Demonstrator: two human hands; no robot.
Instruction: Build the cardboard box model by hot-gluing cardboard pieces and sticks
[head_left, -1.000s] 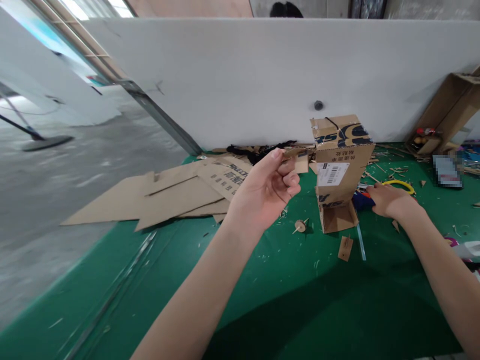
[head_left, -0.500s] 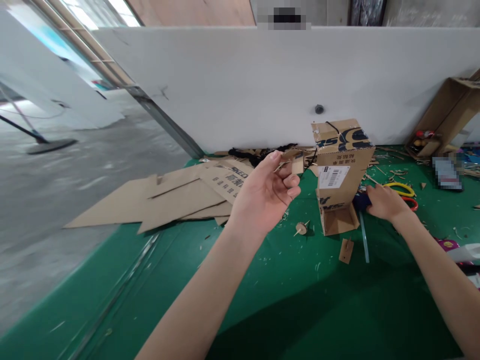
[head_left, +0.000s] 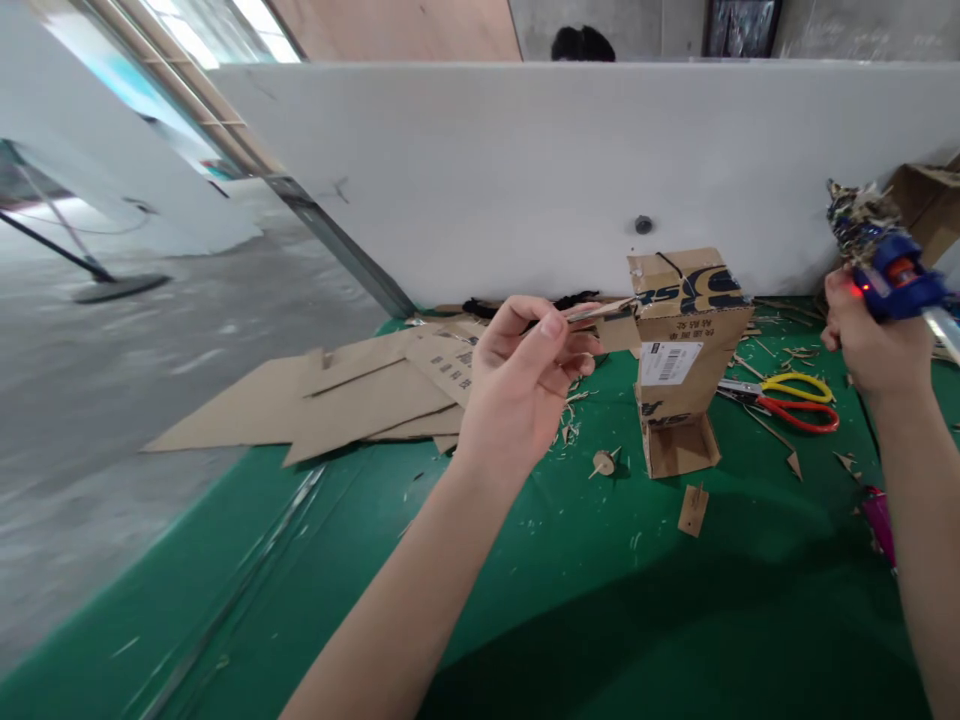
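Observation:
My left hand (head_left: 521,385) is closed, thumb against fingers, on a small cardboard piece (head_left: 619,332) that reaches toward the standing cardboard box (head_left: 701,340); whether the two touch is unclear. My right hand (head_left: 874,345) grips a blue hot glue gun (head_left: 900,285), lifted at the right in front of the white panel. A red light glows on the gun, its tip is caked with scraps, and a clear glue stick (head_left: 941,332) sticks out of its back. Below the left hand, a small cardboard wheel (head_left: 604,463) on a thin stick lies on the green table.
Scissors (head_left: 799,400) with yellow and red handles lie right of the box. A small cardboard tag (head_left: 693,511) is in front of it. Flat cardboard sheets (head_left: 360,400) overhang the table's left edge. A white panel (head_left: 487,180) stands along the back.
My right hand has lifted the glue gun from beside the box, up and to the right. My left hand has turned, its thumb now pressed on the cardboard piece. The scissors are more exposed.

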